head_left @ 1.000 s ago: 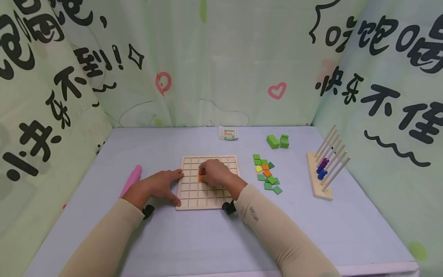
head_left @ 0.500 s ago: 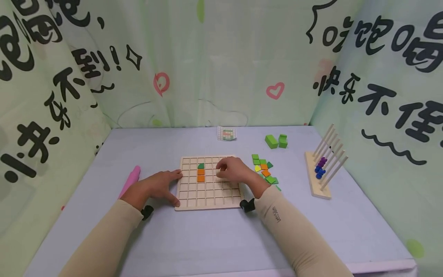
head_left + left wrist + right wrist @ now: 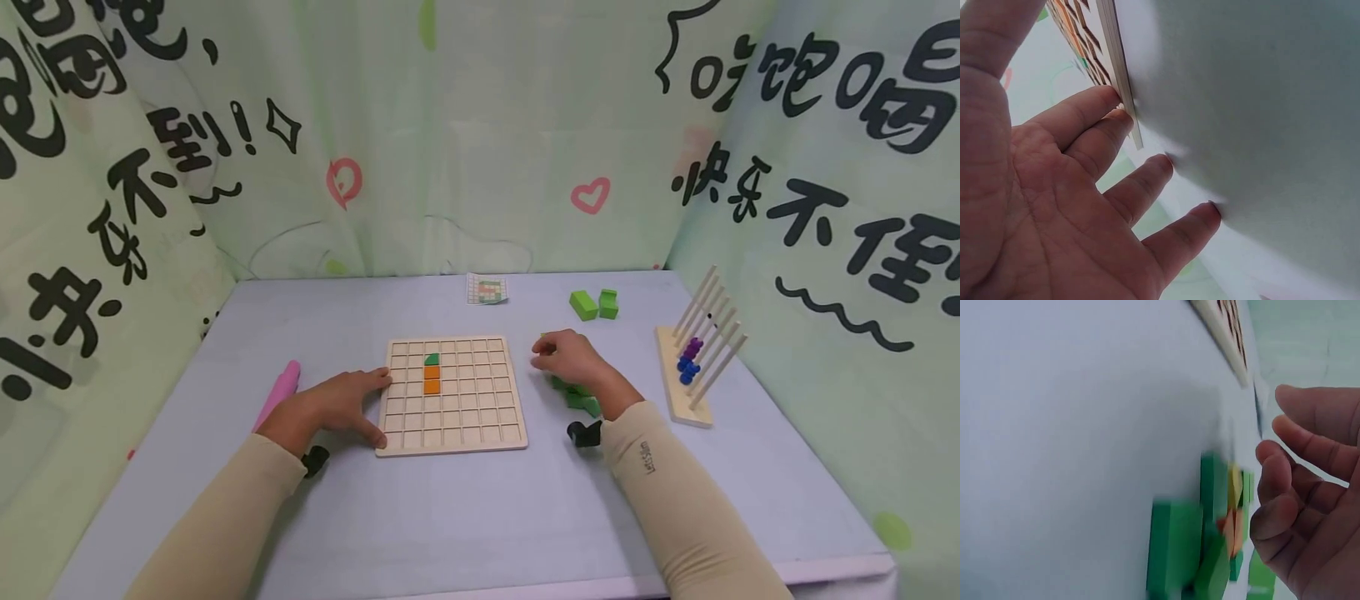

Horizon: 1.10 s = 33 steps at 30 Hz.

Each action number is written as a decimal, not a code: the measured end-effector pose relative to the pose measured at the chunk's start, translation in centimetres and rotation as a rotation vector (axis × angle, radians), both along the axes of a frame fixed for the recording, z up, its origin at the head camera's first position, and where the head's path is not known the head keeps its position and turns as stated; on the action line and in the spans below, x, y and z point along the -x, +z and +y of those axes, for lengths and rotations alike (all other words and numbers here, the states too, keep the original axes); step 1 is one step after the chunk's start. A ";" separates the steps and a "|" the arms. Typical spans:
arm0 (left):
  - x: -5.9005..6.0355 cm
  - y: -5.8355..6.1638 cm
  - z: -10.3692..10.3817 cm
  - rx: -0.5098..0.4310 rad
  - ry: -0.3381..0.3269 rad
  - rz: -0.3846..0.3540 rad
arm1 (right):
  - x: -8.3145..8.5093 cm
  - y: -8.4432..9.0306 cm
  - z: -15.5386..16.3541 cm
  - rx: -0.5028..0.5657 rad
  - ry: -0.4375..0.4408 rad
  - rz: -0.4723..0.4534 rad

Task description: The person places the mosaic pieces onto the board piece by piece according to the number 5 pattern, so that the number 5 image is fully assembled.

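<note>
On the white cloth-covered worktop (image 3: 450, 517), L hand (image 3: 336, 408) has its grip spread, fingertips touching left edge of square pale-wood grid board (image 3: 472, 425); two flat orange square tiles (image 3: 432, 380) & one green curved-edge tile (image 3: 432, 360) sit in its cells, left of ctr. R hand (image 3: 573, 358): grip loose, fingers part-bent, above loose green tiles (image 3: 581, 402), R of board. Farther R, wooden peg stand (image 3: 682, 404) w/ blue & purple beads (image 3: 689, 362). Far back: bright-green blocks (image 3: 583, 305), small printed card (image 3: 487, 289).

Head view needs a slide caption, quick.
Left hand against a wooden grid board, right hand over loose green tiles.
</note>
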<state>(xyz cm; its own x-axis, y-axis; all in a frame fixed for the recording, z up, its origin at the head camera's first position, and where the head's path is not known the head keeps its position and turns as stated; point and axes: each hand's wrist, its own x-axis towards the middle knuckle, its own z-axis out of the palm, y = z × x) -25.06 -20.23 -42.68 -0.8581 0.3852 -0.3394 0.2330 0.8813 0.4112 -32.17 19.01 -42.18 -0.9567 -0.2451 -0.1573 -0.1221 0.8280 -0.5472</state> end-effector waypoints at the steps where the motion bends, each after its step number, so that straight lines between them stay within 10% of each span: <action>1: 0.0 0.0 0.0 0.000 -0.001 0.002 | 0.1 0.0 0.5 -0.022 -0.009 0.004; 33: -0.3 0.1 0.1 -0.001 0.020 -0.003 | 0.4 -0.5 3.3 -0.270 -0.039 0.016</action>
<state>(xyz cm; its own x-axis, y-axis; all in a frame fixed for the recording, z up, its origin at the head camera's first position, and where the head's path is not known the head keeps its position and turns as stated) -24.76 -20.09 -42.53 -0.8644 0.3686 -0.3420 0.2142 0.8853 0.4128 -32.57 22.36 -42.66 -0.9674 -0.1594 -0.1968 -0.0944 0.9480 -0.3038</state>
